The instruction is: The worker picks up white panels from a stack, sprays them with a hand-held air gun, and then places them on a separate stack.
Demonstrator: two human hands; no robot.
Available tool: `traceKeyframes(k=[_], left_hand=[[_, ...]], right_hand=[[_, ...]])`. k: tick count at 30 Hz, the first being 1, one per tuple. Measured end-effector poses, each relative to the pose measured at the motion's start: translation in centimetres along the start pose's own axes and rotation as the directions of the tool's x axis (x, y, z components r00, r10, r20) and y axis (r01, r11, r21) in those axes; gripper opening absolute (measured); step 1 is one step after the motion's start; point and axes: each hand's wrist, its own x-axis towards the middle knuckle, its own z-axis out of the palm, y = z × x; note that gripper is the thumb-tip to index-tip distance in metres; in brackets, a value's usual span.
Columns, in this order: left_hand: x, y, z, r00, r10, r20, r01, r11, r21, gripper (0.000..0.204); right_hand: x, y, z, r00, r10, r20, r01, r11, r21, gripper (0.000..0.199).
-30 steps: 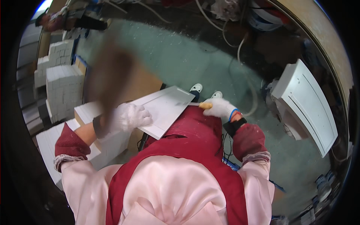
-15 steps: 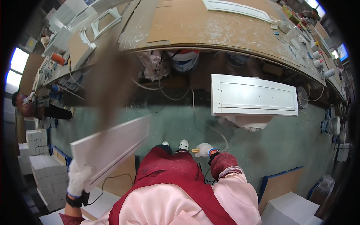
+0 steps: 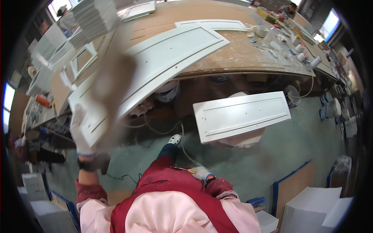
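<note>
My left hand [image 3: 79, 134], in a white glove, grips the near end of a long white cabinet door panel [image 3: 171, 52]. This panel has a recessed centre and slants up across the front edge of the workbench [image 3: 233, 58]; whether it touches the bench I cannot tell. A brown blur in front of the view hides part of the panel and some of that hand. Low by my apron, my gloved right hand [image 3: 202, 173] is closed round the yellow handle of a thin metal-bladed tool [image 3: 192, 171]. A second white door panel [image 3: 243, 115] lies on a pale covered support [image 3: 244, 139].
Another white panel [image 3: 225, 25] lies on the bench. Bottles [image 3: 301, 56] stand at its right end. A hose [image 3: 183, 143] runs over the floor. Buckets [image 3: 333, 106] stand at the right, stacked white boards [image 3: 307, 209] at lower right. A person [image 3: 31, 149] is at far left.
My left hand has raised the held panel from beside my legs up and forward to the bench edge. The view has shifted right and forward; my right hand still holds the tool low.
</note>
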Motion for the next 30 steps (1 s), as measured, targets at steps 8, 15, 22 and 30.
traceKeyframes(k=[8,15,22,30], left_hand=[[32.9,-15.8,4.4,0.991,0.103,0.085,-0.115,0.981,0.155,0.027],[48.7,-26.0,9.7,0.980,-0.169,0.101,0.176,0.982,-0.066,0.035],[60.5,-33.2,11.4,0.929,-0.339,0.146,0.331,0.940,0.081,0.039],[60.7,-30.4,10.2,0.973,-0.224,0.053,0.094,0.599,0.795,0.031]], right_hand=[[-1.6,-1.2,1.1,0.909,0.314,-0.276,-0.113,0.821,0.559,0.033],[-1.0,-7.4,-0.8,0.837,0.532,-0.125,-0.348,0.694,0.630,0.032],[1.6,-8.7,0.2,0.744,0.663,-0.086,-0.525,0.658,0.540,0.045],[-0.2,-15.3,-7.0,0.791,0.611,-0.019,-0.449,0.602,0.661,0.040]])
